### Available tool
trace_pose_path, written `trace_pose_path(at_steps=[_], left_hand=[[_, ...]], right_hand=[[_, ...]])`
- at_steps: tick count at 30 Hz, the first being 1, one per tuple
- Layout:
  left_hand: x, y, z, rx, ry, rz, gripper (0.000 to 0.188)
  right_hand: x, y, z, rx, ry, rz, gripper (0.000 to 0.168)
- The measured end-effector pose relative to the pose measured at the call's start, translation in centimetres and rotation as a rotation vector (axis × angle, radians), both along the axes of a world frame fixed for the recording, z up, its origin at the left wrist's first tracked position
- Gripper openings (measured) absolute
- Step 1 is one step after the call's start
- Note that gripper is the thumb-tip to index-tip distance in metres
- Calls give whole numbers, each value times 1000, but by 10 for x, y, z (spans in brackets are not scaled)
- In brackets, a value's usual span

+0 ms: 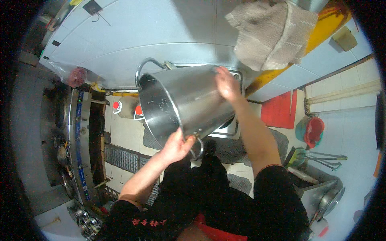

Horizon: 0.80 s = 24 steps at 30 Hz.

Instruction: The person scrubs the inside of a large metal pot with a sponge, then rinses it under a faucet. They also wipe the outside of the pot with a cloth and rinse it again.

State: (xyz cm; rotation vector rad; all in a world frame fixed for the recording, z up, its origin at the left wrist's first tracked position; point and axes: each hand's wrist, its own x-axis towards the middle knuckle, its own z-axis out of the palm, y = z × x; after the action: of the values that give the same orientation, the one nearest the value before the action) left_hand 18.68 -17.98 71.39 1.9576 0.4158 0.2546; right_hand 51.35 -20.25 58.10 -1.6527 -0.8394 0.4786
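Observation:
A large stainless steel stock pot point(196, 99) is tilted on its side in the middle of the view, its open mouth facing left. Drops of water or suds cling to its inner wall. My left hand point(178, 146) grips the pot's near rim, beside a loop handle point(197, 149). Against the pot's outer wall near its base, my right hand point(225, 84) lies flat and slightly blurred. The other loop handle point(144, 69) sticks up at the far side of the mouth. Behind and partly under the pot is a steel sink or stove unit point(238, 120), mostly hidden.
A beige towel point(268, 36) hangs over a yellow pipe point(325, 27) at the upper right. Jugs with red caps point(125, 107) stand on the floor to the left, near a steel range point(78, 144). Dark mats point(235, 153) and a red basket point(314, 131) lie to the right.

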Motion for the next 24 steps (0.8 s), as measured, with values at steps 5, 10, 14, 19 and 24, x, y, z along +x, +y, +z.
trace_pose_path(at_steps=[5,10,14,19,24], left_hand=[[-16,6,-3,-26,233,30,41],[-8,8,-7,27,20,-27,54],[-14,3,-11,19,87,15,45],[-9,10,-5,6,-5,-31,38],[-22,6,-25,-118,123,-1,31]], right_hand=[[-160,12,142,264,-379,220,37],[-67,0,52,150,-453,-42,31],[-120,6,98,305,-292,172,32],[-56,-12,26,101,-327,-85,31],[-130,10,107,367,-180,68,24]])
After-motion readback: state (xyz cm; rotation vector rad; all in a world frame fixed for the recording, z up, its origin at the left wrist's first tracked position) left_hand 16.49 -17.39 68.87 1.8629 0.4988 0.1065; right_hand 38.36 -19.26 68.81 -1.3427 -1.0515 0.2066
